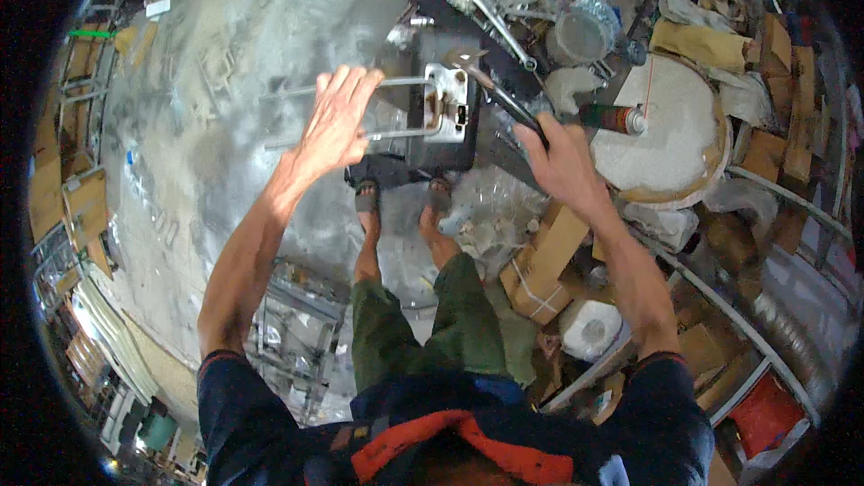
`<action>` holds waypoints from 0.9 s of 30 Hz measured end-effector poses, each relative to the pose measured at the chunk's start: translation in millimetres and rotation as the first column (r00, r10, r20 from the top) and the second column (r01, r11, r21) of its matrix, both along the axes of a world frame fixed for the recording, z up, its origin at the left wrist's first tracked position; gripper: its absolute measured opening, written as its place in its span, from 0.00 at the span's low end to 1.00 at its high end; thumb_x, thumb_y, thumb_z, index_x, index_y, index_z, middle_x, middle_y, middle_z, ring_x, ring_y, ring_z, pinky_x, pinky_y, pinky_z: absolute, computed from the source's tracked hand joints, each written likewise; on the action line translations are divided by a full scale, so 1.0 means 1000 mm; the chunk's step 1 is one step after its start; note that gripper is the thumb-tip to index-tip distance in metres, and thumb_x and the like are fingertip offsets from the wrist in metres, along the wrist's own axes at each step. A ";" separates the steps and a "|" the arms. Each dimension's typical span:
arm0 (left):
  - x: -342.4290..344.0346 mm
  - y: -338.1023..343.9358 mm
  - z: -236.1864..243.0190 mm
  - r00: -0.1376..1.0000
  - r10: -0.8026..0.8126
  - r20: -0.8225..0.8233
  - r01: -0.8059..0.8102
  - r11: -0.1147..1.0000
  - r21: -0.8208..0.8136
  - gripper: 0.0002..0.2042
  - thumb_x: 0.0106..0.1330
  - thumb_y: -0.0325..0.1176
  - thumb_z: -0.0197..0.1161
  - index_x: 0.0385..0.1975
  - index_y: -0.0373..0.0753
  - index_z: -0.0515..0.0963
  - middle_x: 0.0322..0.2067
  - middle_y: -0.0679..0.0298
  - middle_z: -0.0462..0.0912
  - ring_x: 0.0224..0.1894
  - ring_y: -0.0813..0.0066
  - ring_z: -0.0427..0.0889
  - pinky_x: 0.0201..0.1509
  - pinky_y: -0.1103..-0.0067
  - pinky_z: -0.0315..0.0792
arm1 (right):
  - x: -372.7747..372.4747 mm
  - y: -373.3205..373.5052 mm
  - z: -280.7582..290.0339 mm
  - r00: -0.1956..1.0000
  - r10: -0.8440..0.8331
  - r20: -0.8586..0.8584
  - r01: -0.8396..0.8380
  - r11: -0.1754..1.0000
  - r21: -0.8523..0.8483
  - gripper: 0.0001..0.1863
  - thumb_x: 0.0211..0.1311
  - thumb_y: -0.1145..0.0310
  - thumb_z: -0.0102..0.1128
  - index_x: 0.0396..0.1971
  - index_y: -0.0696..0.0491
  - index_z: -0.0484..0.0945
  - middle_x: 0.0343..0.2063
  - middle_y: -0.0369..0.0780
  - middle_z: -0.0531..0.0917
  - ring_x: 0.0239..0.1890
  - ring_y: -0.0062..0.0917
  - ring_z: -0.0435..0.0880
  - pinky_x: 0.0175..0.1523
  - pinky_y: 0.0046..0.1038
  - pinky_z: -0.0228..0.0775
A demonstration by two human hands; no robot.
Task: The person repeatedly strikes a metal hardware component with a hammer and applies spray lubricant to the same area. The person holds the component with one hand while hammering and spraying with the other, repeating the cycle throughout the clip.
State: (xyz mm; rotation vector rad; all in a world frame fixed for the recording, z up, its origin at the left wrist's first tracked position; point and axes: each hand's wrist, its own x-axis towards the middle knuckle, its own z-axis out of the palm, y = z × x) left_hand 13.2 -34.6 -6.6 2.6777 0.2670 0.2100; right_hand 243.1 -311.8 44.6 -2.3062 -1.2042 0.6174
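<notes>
My left hand (340, 121) is wrapped round two parallel metal rods, holding them side by side. At their right end sits a pale metal plate (457, 117) with holes and a rusty-brown middle. The plate lies over a black block-like base (454, 157) near my feet. In my right hand (567, 166) is a hammer (511, 103), gripped by its dark handle. Its metal head is just beyond the plate's upper right corner, apparently above the base. Whether the head touches anything, I cannot tell.
A spray can (616, 118) lies by a round pale-topped surface (661, 148) on the right. Wrenches (499, 27) and a clear tub (585, 29) are at the far side. Cardboard boxes (544, 270) and metal rails (702, 292) crowd the near right.
</notes>
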 end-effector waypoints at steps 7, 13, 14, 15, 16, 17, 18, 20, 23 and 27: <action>0.021 -0.008 0.015 0.999 0.000 -0.045 -0.003 0.998 -0.063 0.41 0.35 0.20 0.65 0.61 0.32 0.70 0.47 0.50 0.74 0.54 0.48 0.72 0.55 0.59 0.62 | -0.001 -0.020 -0.021 0.992 -0.034 0.125 0.014 0.988 0.152 0.14 0.75 0.69 0.54 0.27 0.60 0.69 0.19 0.51 0.74 0.17 0.26 0.73 0.25 0.35 0.64; 0.001 -0.007 0.012 1.000 -0.003 0.014 0.004 1.000 -0.022 0.39 0.37 0.21 0.69 0.59 0.31 0.70 0.49 0.50 0.75 0.55 0.50 0.73 0.55 0.60 0.63 | -0.027 -0.006 0.039 0.948 -0.152 -0.279 0.273 0.839 0.470 0.12 0.73 0.71 0.55 0.28 0.59 0.69 0.21 0.52 0.77 0.17 0.29 0.73 0.25 0.35 0.65; 0.004 -0.011 0.016 1.000 0.004 -0.016 -0.005 0.999 -0.045 0.39 0.37 0.21 0.69 0.59 0.32 0.70 0.49 0.51 0.75 0.54 0.50 0.73 0.55 0.60 0.63 | -0.028 -0.007 0.043 0.934 -0.163 -0.319 0.334 0.716 0.612 0.12 0.73 0.72 0.55 0.28 0.59 0.69 0.21 0.51 0.77 0.17 0.29 0.73 0.25 0.35 0.65; 0.015 -0.011 0.020 1.000 0.009 -0.028 -0.011 0.999 -0.052 0.39 0.36 0.22 0.70 0.59 0.32 0.70 0.49 0.51 0.75 0.54 0.50 0.73 0.55 0.61 0.63 | -0.018 -0.015 0.022 0.983 -0.153 -0.101 0.183 0.842 0.508 0.12 0.74 0.71 0.54 0.28 0.59 0.70 0.20 0.48 0.76 0.19 0.27 0.75 0.26 0.35 0.66; 0.023 -0.013 0.024 0.999 0.017 -0.050 -0.020 0.998 -0.062 0.39 0.36 0.22 0.70 0.59 0.32 0.70 0.49 0.51 0.75 0.54 0.51 0.73 0.55 0.61 0.63 | -0.010 -0.024 -0.001 0.989 -0.095 0.118 0.043 0.924 0.379 0.12 0.74 0.70 0.53 0.29 0.58 0.71 0.19 0.45 0.76 0.20 0.25 0.76 0.26 0.35 0.68; 0.027 -0.014 0.033 1.000 0.003 0.027 0.001 0.993 -0.115 0.40 0.36 0.22 0.70 0.59 0.32 0.70 0.48 0.51 0.75 0.54 0.51 0.72 0.55 0.61 0.62 | 0.004 -0.025 -0.015 0.987 -0.042 0.157 0.026 0.994 0.102 0.12 0.75 0.69 0.53 0.30 0.59 0.71 0.18 0.44 0.74 0.20 0.25 0.76 0.26 0.36 0.67; 0.022 -0.016 0.034 1.000 -0.021 -0.011 0.020 0.996 -0.085 0.39 0.36 0.22 0.70 0.59 0.32 0.70 0.48 0.51 0.75 0.54 0.51 0.72 0.55 0.61 0.62 | 0.013 -0.015 -0.017 0.984 0.024 0.179 0.009 0.983 -0.182 0.12 0.76 0.69 0.52 0.30 0.59 0.71 0.17 0.43 0.73 0.20 0.24 0.75 0.26 0.36 0.67; 0.011 -0.011 0.027 0.994 -0.055 -0.089 0.055 0.998 -0.002 0.39 0.37 0.23 0.70 0.59 0.32 0.70 0.48 0.51 0.75 0.54 0.51 0.72 0.55 0.61 0.63 | 0.013 -0.010 0.013 0.995 -0.098 -0.001 0.098 0.992 0.075 0.16 0.74 0.62 0.58 0.30 0.60 0.74 0.17 0.49 0.77 0.17 0.37 0.76 0.26 0.39 0.67; -0.004 -0.019 0.015 0.996 0.037 -0.076 -0.042 0.997 -0.072 0.39 0.36 0.23 0.69 0.59 0.32 0.70 0.49 0.51 0.75 0.54 0.50 0.72 0.56 0.61 0.62 | -0.008 -0.016 0.038 0.939 -0.180 -0.294 0.305 0.830 0.466 0.19 0.73 0.57 0.61 0.30 0.60 0.76 0.17 0.53 0.79 0.17 0.45 0.77 0.26 0.40 0.68; 0.028 -0.020 0.031 0.999 0.036 -0.010 -0.036 0.997 -0.062 0.38 0.36 0.21 0.68 0.58 0.33 0.71 0.49 0.51 0.75 0.54 0.49 0.73 0.56 0.60 0.62 | 0.031 -0.024 -0.026 0.993 -0.002 0.120 -0.016 0.989 0.147 0.17 0.75 0.60 0.57 0.30 0.59 0.75 0.17 0.46 0.76 0.18 0.35 0.75 0.26 0.36 0.68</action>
